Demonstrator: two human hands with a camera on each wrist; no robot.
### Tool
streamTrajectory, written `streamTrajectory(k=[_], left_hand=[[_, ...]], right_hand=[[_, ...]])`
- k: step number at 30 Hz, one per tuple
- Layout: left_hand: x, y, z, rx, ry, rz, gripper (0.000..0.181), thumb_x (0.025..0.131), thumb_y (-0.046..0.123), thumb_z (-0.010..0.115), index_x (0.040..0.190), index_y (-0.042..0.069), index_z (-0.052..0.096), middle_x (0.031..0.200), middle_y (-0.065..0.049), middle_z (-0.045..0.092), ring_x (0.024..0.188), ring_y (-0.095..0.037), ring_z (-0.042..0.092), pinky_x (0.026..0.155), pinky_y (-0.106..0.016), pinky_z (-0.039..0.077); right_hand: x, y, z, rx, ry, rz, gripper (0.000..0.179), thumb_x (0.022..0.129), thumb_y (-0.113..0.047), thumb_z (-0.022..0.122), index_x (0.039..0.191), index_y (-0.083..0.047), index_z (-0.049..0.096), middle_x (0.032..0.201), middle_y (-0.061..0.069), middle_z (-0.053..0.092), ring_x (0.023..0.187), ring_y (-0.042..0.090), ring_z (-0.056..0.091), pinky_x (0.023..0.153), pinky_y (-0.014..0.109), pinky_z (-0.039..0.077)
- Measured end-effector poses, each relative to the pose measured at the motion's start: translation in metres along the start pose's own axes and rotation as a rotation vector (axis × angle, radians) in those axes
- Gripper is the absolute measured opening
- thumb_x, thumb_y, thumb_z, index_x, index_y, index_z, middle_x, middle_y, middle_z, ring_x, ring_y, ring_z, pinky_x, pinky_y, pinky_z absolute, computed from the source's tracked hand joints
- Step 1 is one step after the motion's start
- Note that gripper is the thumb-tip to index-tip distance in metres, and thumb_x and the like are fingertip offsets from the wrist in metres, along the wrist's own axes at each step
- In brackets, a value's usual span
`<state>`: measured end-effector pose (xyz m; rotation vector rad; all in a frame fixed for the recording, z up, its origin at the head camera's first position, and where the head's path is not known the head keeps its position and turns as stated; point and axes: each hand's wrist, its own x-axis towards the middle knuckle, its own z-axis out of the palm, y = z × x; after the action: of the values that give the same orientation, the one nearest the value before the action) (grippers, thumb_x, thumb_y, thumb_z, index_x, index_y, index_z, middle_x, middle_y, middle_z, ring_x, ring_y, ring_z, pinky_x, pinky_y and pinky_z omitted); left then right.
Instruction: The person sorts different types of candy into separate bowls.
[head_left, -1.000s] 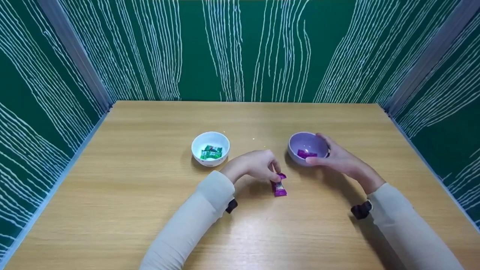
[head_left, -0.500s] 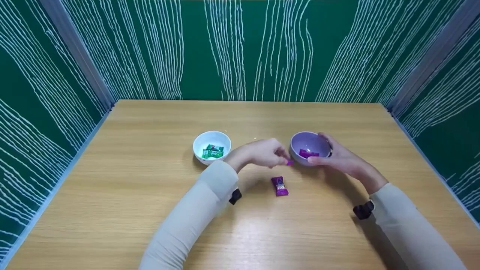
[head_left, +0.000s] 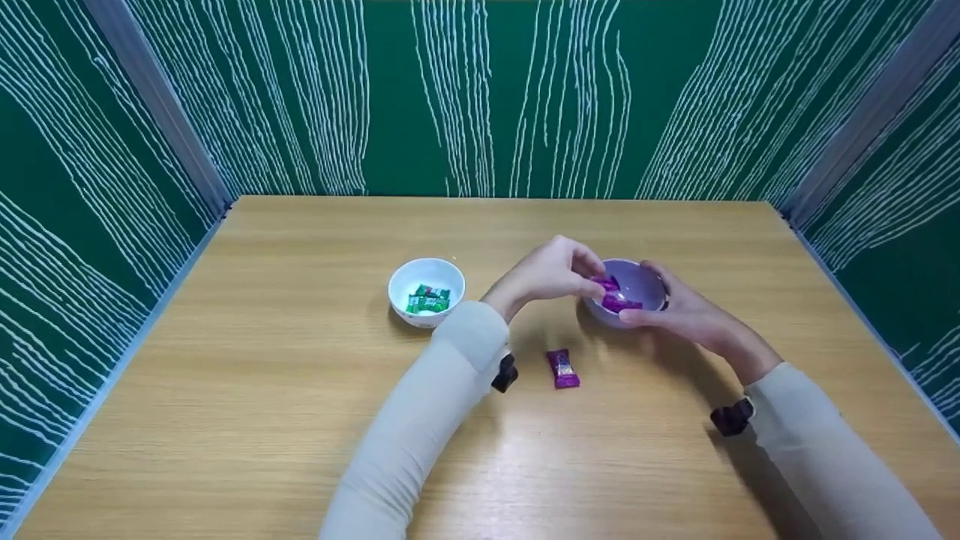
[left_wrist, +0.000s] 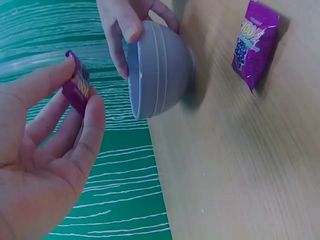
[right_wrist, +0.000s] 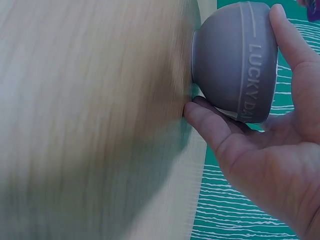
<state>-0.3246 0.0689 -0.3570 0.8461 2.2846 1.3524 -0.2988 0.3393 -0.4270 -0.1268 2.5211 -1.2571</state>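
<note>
My left hand (head_left: 553, 271) pinches a purple-wrapped candy (left_wrist: 79, 85) between thumb and fingertips, at the left rim of the purple bowl (head_left: 651, 283). My right hand (head_left: 686, 311) holds that bowl from its right side, thumb at the near rim and fingers round the far side. In the right wrist view raised lettering runs along the bowl's wall (right_wrist: 235, 60). Inside the bowl lies purple candy (head_left: 621, 302), partly behind the left fingers. Another purple candy packet (head_left: 563, 369) lies flat on the table in front of the bowl.
To the left stands a white bowl (head_left: 426, 268) with several green-wrapped candies (head_left: 429, 299) in it. The wooden table (head_left: 225, 390) is bounded by green walls (head_left: 435, 97) with white streaks at the back and sides.
My left hand has picked up one purple candy from the table and carried it up and right to the purple bowl's rim. The right hand keeps its hold on the bowl.
</note>
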Motion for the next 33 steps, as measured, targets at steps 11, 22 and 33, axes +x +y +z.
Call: streamTrajectory(k=[11, 22, 33], left_hand=[[0.024, 0.013, 0.005, 0.184, -0.031, -0.218, 0.035, 0.083, -0.001, 0.082, 0.117, 0.009, 0.076, 0.11, 0.0, 0.069, 0.097, -0.013, 0.064, 0.085, -0.021, 0.055], [0.042, 0.011, 0.018, 0.138, 0.066, -0.334, 0.03, 0.08, -0.005, 0.083, 0.107, 0.009, 0.079, 0.103, 0.0, 0.071, 0.089, -0.013, 0.067, 0.076, -0.021, 0.057], [0.045, 0.008, 0.03, 0.126, 0.12, -0.344, 0.025, 0.087, 0.001, 0.079, 0.111, 0.007, 0.078, 0.106, -0.001, 0.072, 0.09, -0.013, 0.065, 0.077, -0.022, 0.057]], right_hand=[[-0.001, -0.003, 0.001, 0.013, -0.009, 0.012, 0.114, 0.09, -0.052, 0.073, 0.163, -0.017, -0.006, 0.163, 0.023, 0.01, 0.146, 0.048, 0.015, 0.116, 0.067, 0.016], [-0.001, -0.001, 0.0, 0.013, -0.012, 0.02, 0.115, 0.089, -0.053, 0.074, 0.163, -0.019, -0.007, 0.163, 0.024, 0.01, 0.146, 0.048, 0.015, 0.116, 0.067, 0.017], [0.0, 0.002, 0.001, 0.012, -0.01, 0.004, 0.115, 0.088, -0.052, 0.075, 0.163, -0.019, -0.006, 0.164, 0.023, 0.01, 0.146, 0.047, 0.016, 0.116, 0.067, 0.018]])
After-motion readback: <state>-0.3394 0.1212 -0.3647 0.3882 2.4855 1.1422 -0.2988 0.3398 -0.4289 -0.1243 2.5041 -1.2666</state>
